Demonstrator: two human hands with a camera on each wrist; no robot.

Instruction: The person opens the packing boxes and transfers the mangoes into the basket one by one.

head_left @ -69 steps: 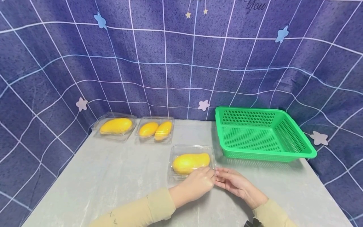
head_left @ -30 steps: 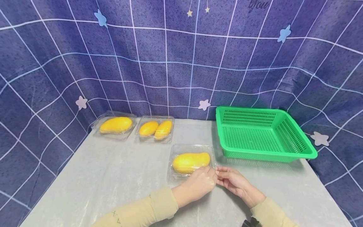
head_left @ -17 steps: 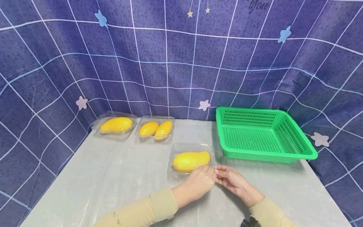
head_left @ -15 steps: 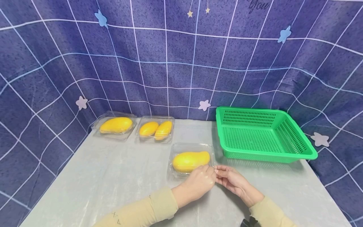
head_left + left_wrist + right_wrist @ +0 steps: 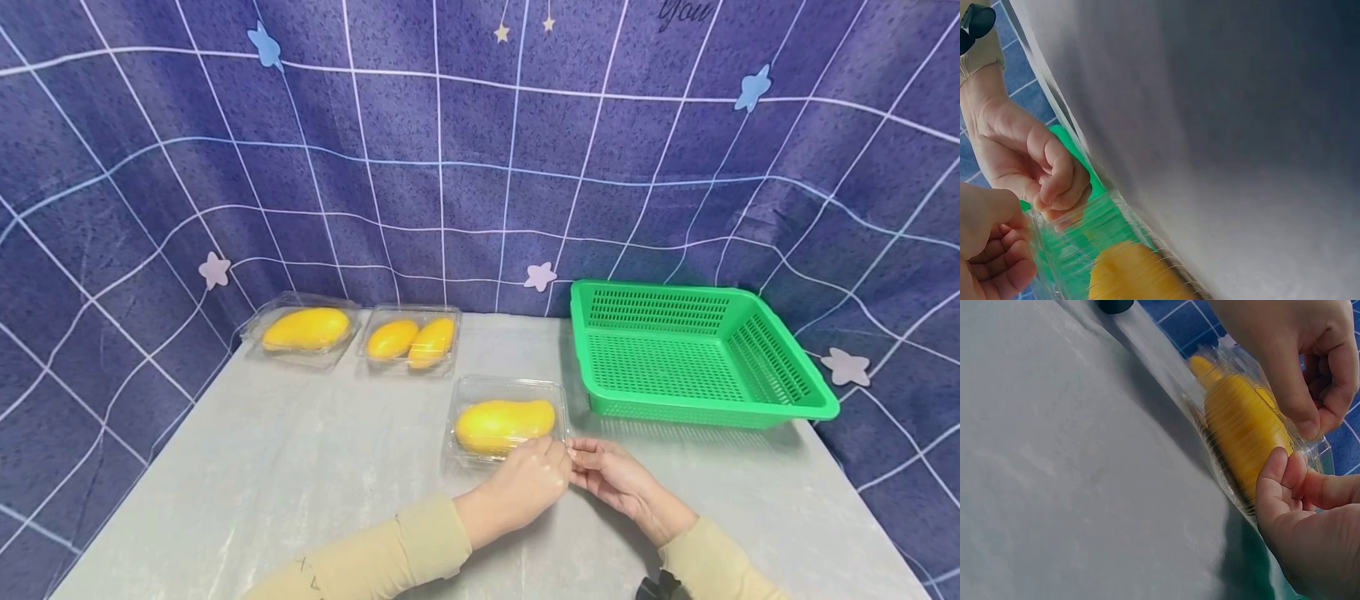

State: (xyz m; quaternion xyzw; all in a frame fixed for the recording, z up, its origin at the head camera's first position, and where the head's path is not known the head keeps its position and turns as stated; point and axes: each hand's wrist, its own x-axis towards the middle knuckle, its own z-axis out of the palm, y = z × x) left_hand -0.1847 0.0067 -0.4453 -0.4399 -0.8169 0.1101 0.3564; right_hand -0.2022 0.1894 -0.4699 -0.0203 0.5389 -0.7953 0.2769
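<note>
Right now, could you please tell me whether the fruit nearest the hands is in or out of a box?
In: the yellow fruit shows through the clear box, whose ridged wall covers it.

The grey tabletop point(image 5: 247, 475) directly carries these items: first clear container point(image 5: 318, 361), left of frame; second clear container point(image 5: 411, 313), just beside it; third clear container point(image 5: 510, 389), slightly below frame centre; green perforated basket point(image 5: 705, 410), upright, right of frame.

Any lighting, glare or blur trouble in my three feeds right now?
Head view: bright, with a soft shadow by the right hand; left wrist: grey table darkens toward the upper right, yellow fruit looks slightly blurred; right wrist: dimmer, thin glare streaks across the clear container.
</note>
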